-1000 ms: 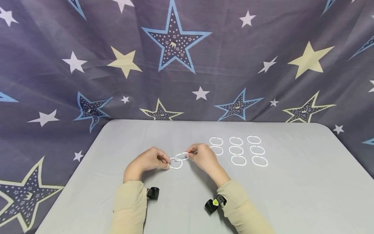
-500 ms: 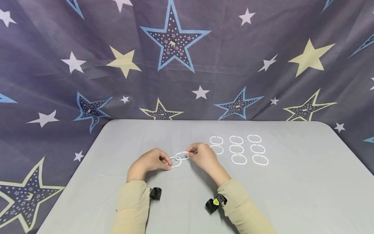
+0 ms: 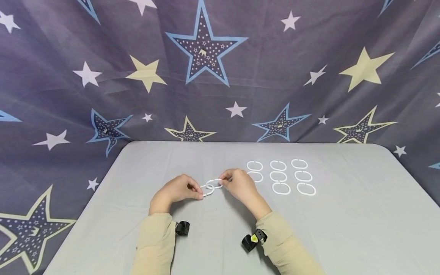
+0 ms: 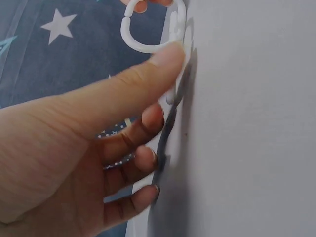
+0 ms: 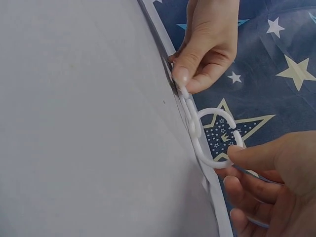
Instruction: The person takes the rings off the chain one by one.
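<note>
My left hand (image 3: 177, 193) pinches an oval white plastic chain link (image 3: 208, 194) between thumb and fingers, low over the table. My right hand (image 3: 242, 187) pinches a second white link (image 3: 215, 179) by its far end. The two links are hooked through each other between the hands. In the right wrist view, the link in my right hand (image 5: 199, 151) shows a small gap in its ring near the thumb, and the other link (image 5: 191, 116) appears edge-on. The left wrist view shows my thumb (image 4: 168, 59) in front of the held link, covering part of it.
Right of my right hand lie several loose white links (image 3: 282, 193) in three columns on the grey table (image 3: 361, 214). The hand partly overlaps the nearest column. Behind the table's far edge hangs a dark star-patterned cloth (image 3: 261, 88).
My left hand has shifted slightly to the right with its link, so the two hooked links overlap more. My right hand has stayed almost in place. The last half second shows hardly any motion.
</note>
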Action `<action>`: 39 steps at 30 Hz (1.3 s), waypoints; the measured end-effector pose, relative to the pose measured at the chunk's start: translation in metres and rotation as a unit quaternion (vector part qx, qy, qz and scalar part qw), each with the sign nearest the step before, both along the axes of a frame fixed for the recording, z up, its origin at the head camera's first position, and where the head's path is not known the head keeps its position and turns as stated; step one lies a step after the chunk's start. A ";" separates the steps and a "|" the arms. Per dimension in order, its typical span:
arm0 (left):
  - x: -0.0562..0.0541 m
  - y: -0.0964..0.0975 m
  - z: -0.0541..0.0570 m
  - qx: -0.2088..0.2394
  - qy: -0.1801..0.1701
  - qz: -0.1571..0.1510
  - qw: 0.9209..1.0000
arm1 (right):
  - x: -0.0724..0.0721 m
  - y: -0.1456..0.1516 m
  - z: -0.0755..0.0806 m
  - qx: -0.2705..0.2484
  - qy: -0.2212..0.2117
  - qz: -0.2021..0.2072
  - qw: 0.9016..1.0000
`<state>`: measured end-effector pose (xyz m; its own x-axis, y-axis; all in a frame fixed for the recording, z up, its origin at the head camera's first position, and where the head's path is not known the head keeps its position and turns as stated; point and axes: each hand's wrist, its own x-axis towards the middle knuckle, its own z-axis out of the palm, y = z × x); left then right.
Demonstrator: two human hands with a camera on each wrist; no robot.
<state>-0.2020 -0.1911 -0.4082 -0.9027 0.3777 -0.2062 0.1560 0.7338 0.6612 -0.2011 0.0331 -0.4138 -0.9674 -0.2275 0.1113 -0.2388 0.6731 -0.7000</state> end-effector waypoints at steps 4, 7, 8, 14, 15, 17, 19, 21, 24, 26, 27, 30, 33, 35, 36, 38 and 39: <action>-0.001 -0.001 0.002 0.019 0.022 0.010 1.000 | 0.000 0.000 0.001 -0.001 -0.001 0.001 1.000; -0.001 0.000 0.004 0.030 0.040 0.014 0.999 | -0.001 0.000 0.002 -0.002 0.000 0.000 1.000; -0.002 0.000 0.004 0.029 0.047 0.015 0.998 | -0.001 0.000 0.002 -0.004 0.001 0.001 1.000; -0.002 0.002 0.007 0.018 0.062 0.040 0.997 | 0.000 -0.001 0.004 -0.005 0.007 0.005 1.000; -0.002 0.002 0.007 0.017 0.065 0.043 0.997 | 0.001 -0.001 0.005 -0.005 0.009 0.005 1.000; -0.003 0.003 0.008 0.016 0.076 0.043 0.996 | 0.001 -0.001 0.006 -0.005 0.014 0.008 1.000; -0.004 0.004 0.008 0.018 0.084 0.041 0.995 | 0.001 -0.001 0.008 -0.007 0.016 0.009 1.000; -0.004 0.004 0.008 0.019 0.085 0.042 0.995 | 0.002 -0.001 0.009 -0.009 0.016 0.014 1.000; -0.004 0.004 0.008 0.018 0.081 0.047 0.995 | 0.003 -0.002 0.009 -0.009 0.017 0.022 1.000; -0.004 0.004 0.008 0.016 0.080 0.051 0.995 | 0.004 -0.003 0.009 -0.009 0.018 0.026 0.999; -0.003 0.004 0.008 0.015 0.081 0.051 0.995 | 0.005 -0.004 0.009 -0.009 0.020 0.027 0.999; -0.003 0.004 0.009 0.012 0.088 0.049 0.995 | 0.006 -0.005 0.009 -0.009 0.022 0.028 0.999; -0.003 0.005 0.009 0.009 0.096 0.047 0.994 | 0.007 -0.007 0.008 -0.008 0.026 0.032 0.999; -0.003 0.005 0.010 0.007 0.100 0.046 0.994 | 0.007 -0.008 0.008 -0.007 0.029 0.034 0.999; -0.003 0.006 0.010 0.005 0.103 0.046 0.994 | 0.008 -0.008 0.007 -0.006 0.030 0.035 0.999; -0.002 0.006 0.011 0.003 0.108 0.045 0.993 | 0.008 -0.009 0.007 -0.004 0.033 0.037 0.999; -0.002 0.006 0.011 0.003 0.111 0.044 0.993 | 0.009 -0.010 0.007 -0.004 0.035 0.037 0.999</action>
